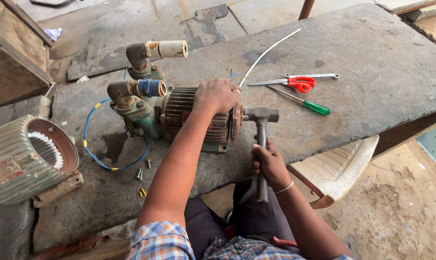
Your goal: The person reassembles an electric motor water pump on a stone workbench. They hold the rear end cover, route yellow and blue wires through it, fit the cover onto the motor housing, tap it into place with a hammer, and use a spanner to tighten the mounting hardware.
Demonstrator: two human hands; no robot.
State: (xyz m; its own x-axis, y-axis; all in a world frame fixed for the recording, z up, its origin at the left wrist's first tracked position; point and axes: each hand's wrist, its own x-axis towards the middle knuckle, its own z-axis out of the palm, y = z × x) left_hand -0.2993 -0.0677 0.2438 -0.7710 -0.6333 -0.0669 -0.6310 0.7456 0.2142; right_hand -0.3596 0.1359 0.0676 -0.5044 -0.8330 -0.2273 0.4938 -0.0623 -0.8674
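Green water pump motor (189, 115) lies on the stone slab (372, 72), long axis left-right, pipe end left. Left hand (217, 95) clamps its right end. Right hand (270, 163) grips the hammer (261, 139), handle toward the person, head just beside the motor's end.

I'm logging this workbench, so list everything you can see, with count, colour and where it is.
Pump motor: one, green and rusty, middle of the slab, under the left hand.
Hammer: one, grey metal, head beside the motor's end.
Scissors: one, red handles, right of the motor.
Spanner: one, silver, just behind the scissors.
Screwdriver: one, green handle, in front of the scissors.
Blue wire: one loop, left of the motor.
Screws: a few, by the wire.
Motor housing: one, green, far left.
Stone slab: one, grey.
White plastic chair: one, under the slab's right edge.
Left hand: on the motor.
Right hand: fingers around the hammer handle.
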